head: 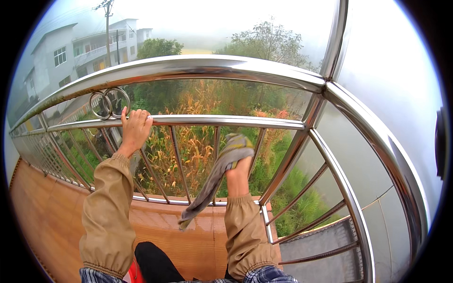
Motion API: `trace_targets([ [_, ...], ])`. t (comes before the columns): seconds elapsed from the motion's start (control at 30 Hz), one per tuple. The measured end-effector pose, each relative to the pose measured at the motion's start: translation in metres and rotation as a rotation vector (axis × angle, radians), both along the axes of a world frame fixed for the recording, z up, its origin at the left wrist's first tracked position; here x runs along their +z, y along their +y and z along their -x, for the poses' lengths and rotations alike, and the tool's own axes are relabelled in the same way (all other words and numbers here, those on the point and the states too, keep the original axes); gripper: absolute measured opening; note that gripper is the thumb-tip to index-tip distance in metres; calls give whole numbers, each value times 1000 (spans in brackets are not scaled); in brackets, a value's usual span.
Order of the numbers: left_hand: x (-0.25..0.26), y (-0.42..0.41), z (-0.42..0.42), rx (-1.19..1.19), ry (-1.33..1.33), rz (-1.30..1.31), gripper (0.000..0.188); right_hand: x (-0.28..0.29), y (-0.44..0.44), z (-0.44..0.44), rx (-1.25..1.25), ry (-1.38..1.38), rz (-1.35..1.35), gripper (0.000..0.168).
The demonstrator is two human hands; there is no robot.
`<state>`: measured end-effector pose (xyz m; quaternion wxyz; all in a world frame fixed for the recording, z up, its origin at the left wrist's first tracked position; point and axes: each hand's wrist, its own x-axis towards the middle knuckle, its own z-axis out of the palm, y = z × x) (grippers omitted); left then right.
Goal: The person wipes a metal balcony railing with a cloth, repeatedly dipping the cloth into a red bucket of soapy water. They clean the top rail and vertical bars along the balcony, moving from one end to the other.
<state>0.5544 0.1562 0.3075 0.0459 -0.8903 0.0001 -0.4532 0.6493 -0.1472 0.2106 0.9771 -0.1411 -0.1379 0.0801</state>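
My left hand (136, 128) grips the middle rail (226, 120) of a stainless steel balcony railing, just right of two interlocking metal rings (109, 103). In my right hand (240, 169) is a grey cloth (216, 173) with yellowish stripes, wrapped over the fingers. Its loose end hangs down to the left, above the tiled floor. The cloth hand is in front of the upright bars, below the middle rail, and looks slightly blurred. Whether the cloth touches a bar I cannot tell. Both forearms wear tan sleeve covers (108, 212).
A thick top rail (198, 67) meets a corner post (311, 109) at the right, and the railing turns there. Wet-looking brown floor tiles (170, 226) lie below. A grey ledge (318, 244) shows beyond the right side; plants and a house (85, 49) stand outside.
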Motion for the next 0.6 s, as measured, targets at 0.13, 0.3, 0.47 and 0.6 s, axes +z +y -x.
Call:
trace_targets([
  [0.13, 1, -15, -8, -13, -1, 16, 21, 62, -23, -28, -79, 58, -155, 30],
  [0.3, 1, -3, -2, 80, -12, -36, 20, 59, 48, -2, -411, 239, 368, 22],
  [0.47, -6, -1, -9, 75, 51, -37, 22, 15, -4, -17, -940, -611, 1546, 32],
  [0.6, 0, -6, -12, 62, 15, -19, 23, -36, -57, -5, -605, -442, 1153, 24],
])
